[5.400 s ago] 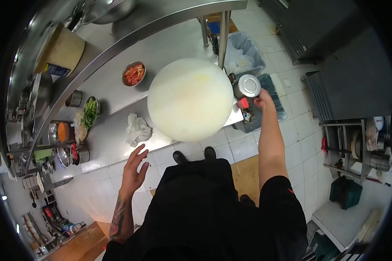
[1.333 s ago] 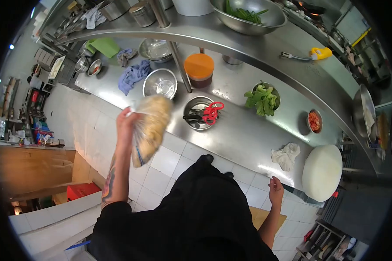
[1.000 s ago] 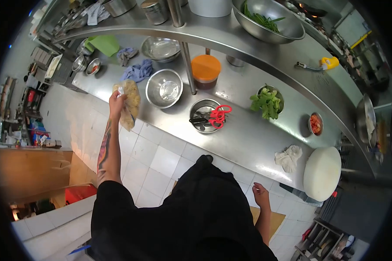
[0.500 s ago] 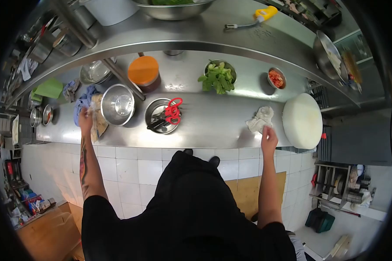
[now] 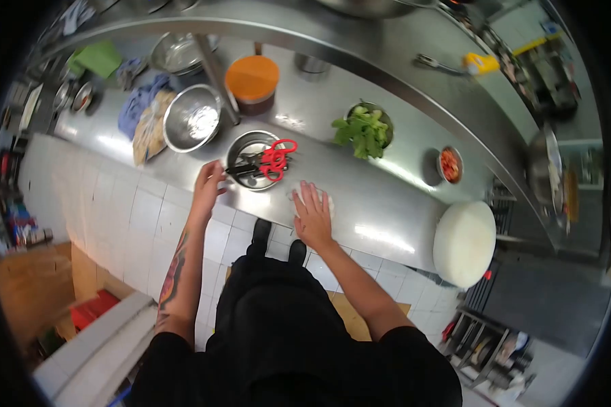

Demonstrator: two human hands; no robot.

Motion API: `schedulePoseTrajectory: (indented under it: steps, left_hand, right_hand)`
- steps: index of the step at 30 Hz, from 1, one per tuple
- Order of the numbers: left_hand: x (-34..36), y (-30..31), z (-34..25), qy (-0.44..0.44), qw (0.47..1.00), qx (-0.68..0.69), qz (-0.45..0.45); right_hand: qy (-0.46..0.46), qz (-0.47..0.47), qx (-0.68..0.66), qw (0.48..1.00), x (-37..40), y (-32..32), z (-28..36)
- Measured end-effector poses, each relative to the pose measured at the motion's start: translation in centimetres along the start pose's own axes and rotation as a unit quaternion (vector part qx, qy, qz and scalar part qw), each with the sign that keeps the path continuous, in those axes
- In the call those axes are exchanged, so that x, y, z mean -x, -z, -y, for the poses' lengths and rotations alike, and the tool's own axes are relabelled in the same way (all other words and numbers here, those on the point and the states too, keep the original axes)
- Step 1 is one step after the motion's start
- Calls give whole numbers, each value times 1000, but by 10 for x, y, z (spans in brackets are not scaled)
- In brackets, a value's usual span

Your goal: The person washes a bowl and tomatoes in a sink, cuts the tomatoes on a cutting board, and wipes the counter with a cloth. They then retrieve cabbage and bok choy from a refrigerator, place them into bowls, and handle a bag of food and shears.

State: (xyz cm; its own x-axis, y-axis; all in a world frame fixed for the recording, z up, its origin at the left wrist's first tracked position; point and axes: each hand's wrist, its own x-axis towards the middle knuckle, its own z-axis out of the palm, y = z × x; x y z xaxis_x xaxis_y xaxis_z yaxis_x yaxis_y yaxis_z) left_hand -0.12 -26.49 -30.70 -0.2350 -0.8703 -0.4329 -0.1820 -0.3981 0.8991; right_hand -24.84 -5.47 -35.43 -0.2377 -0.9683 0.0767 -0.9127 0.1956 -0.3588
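Note:
My right hand [image 5: 313, 216] lies flat with fingers spread on a white cloth [image 5: 328, 202], near the front edge of the steel counter. Most of the cloth is hidden under the palm. My left hand [image 5: 209, 184] hovers at the counter's front edge, fingers loosely bent and apart. Its fingertips are right by the black handle [image 5: 236, 169] that sticks out of a round steel bowl [image 5: 230, 150]. Red-handled scissors [image 5: 274, 161] also rest in this bowl, between my two hands.
To the left stand an empty-looking metal bowl [image 5: 192, 129], a bag of tan food [image 5: 152, 129] and a blue cloth [image 5: 138, 105]. Behind is an orange-lidded tub [image 5: 252, 78]. Leafy greens [image 5: 364, 131], chopped red food [image 5: 449, 165] and a thick white round board [image 5: 464, 244] sit rightward. A shelf [image 5: 387, 71] overhangs.
My right hand has swept left with the white cloth, from beside the round board to near the scissors bowl. My left hand has left the blue cloth and bag, moving right. The view has turned.

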Motion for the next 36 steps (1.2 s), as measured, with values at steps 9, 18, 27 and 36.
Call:
schedulePoseTrajectory:
  steps: [9, 18, 27, 36]
  left_hand:
    - [-52, -10, 6, 4, 998, 20, 63]
    - [-3, 9, 20, 48, 990, 118, 56]
    - [17, 43, 39, 60, 986, 159, 4]
    - [84, 81, 7, 85, 985, 138, -59]
  right_hand:
    - [-120, -110, 41, 986, -69, -46, 15]
    - [-255, -220, 111, 935, -289, -73, -71]
    - [25, -66, -12, 997, -293, -55, -76]
    - [100, -55, -48, 992, -205, -85, 73]
